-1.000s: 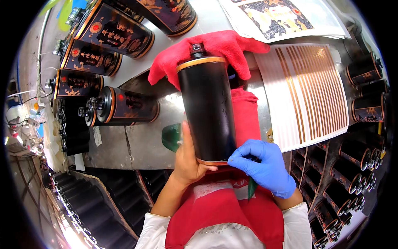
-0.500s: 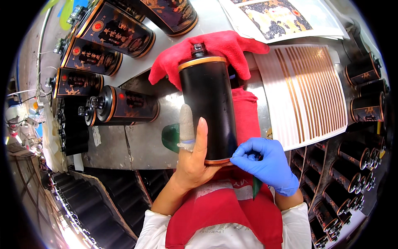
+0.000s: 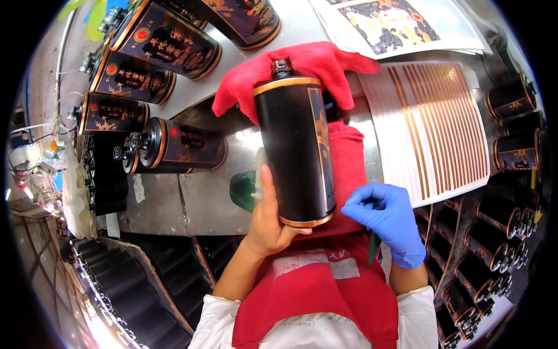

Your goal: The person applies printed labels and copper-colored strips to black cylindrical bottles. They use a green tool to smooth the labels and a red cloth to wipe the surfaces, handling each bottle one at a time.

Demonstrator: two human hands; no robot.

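A black cylindrical bottle (image 3: 293,157) with gold bands at both ends lies tilted in front of me, its clear stopper resting on a red cloth (image 3: 244,75). My left hand (image 3: 268,218) is closed around its base and left side, with a pale finger cover on one finger. A gold-patterned panel shows along the bottle's right side. Just right of the base, apart from it, my right hand (image 3: 383,218), in a blue glove, has thumb and forefinger pinched together. A green pointed flat piece (image 3: 374,249) sticks out below that hand; its other end is hidden in the fingers.
Decorated black bottles (image 3: 168,43) stand at the far left. On the right lies a sheet of gold strips (image 3: 430,134), with printed sheets (image 3: 401,26) beyond it. Another green piece (image 3: 243,189) lies by my left hand. Racks of bottles (image 3: 474,273) flank the metal table (image 3: 151,209).
The bottle has turned, bringing the patterned panel into view on its right side. My right hand has moved off the bottle's base, rightward and slightly up. My left hand's fingers have shifted round the bottle.
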